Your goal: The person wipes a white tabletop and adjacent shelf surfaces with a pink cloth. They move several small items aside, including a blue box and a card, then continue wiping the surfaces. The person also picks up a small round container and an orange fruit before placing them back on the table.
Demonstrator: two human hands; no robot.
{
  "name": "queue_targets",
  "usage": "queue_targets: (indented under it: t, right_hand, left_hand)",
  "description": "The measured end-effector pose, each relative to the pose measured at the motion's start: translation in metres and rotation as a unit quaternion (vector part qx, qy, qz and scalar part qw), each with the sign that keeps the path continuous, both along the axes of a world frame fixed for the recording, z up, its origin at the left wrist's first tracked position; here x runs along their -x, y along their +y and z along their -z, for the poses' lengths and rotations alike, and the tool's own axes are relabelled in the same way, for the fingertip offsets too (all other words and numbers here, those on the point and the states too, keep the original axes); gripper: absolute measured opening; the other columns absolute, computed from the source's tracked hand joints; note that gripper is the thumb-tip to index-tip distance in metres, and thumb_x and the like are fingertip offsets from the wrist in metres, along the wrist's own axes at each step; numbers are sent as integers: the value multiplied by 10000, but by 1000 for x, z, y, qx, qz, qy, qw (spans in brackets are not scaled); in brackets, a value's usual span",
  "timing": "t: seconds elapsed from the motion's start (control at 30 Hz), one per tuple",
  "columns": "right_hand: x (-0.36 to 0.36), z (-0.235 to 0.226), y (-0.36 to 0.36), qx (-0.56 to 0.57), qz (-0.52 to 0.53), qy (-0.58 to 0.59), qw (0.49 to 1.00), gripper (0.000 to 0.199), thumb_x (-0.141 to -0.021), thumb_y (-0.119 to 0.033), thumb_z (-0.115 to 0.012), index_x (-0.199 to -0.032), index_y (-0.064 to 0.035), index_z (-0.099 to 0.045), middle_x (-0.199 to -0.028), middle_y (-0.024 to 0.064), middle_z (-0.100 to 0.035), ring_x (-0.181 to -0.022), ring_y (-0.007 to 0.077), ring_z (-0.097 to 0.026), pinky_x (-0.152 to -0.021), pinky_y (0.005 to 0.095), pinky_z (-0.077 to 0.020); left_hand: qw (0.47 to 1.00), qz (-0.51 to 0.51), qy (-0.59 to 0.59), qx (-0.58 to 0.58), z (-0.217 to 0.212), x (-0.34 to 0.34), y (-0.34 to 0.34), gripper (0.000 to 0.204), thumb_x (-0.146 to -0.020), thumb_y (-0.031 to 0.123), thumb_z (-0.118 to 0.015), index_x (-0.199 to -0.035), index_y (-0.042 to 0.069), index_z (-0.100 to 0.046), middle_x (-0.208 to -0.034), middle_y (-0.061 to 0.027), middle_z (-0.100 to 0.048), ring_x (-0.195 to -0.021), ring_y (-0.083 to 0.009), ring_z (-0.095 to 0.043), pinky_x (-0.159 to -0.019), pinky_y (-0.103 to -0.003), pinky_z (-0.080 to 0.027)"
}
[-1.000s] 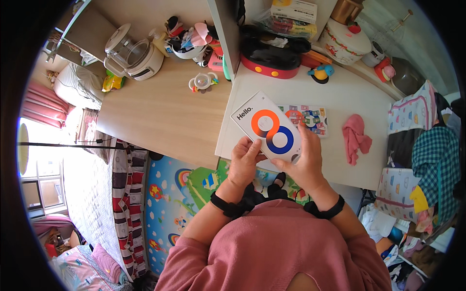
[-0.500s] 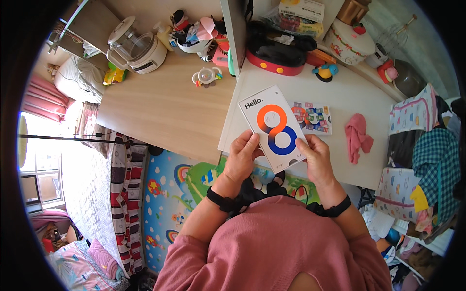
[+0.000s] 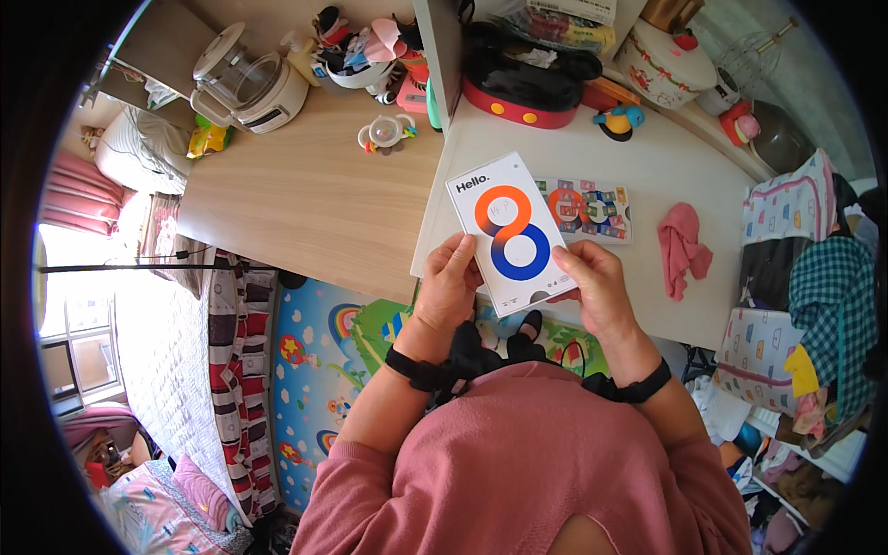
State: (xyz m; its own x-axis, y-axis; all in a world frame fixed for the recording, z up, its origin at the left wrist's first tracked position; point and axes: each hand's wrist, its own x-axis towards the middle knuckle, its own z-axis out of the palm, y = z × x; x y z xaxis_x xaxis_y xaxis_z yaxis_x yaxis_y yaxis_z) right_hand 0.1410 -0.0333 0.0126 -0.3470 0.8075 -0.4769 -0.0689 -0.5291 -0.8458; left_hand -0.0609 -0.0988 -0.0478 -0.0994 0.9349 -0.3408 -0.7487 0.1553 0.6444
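Note:
A white flat box [image 3: 511, 233] with a large orange-and-blue figure-eight print is held up between my two hands, above the near edge of the white desk. My left hand [image 3: 448, 280] grips its lower left edge, thumb on the front. The lower right edge is pinched by my right hand [image 3: 592, 283], its thumb also on the front and the fingers behind. Beyond the box, a second box or sheet with small coloured pictures [image 3: 592, 213] lies on the desk, partly covered by the first.
The white desk [image 3: 536, 153] also bears a pink cloth [image 3: 683, 250] and a blue-and-yellow toy [image 3: 618, 120]. On the wooden tabletop [image 3: 305, 203] are a rattle toy [image 3: 388, 134] and a white kettle appliance [image 3: 254, 83]. Fabric storage bags [image 3: 763, 361] stand at the right.
The white box has shifted slightly left and turned a little more upright in my hands. My grip on both edges stays.

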Motion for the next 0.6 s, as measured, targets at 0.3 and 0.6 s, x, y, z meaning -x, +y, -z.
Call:
queue_targets:
  t: [0.3,0.6]
  right_hand:
    - [-50,15,67,-400,-73,-281,869,564,-761,-181,-821,-1242,-19,-576,-1171,131,-647,-1070,259,-620,-908,355,-507]
    - [-82,36,125,-491,-309,-514,632,1066,-580,-195,-862,-1494,-86,-326,-1485,221,-374,-1375,364,-379,-1102,458,-362]
  left_hand:
    - [992,-74,101,16,-8,18,-6,308,-1042,227,-497,-1191,-28,-586,-1058,-96,-692,-907,-166,-684,-798,-295,-561]
    - [983,-75,135,103,5,20,-45,267,-1030,218,-514,-1123,-16,-603,-1019,-98,-699,-870,-178,-692,-780,-319,-571]
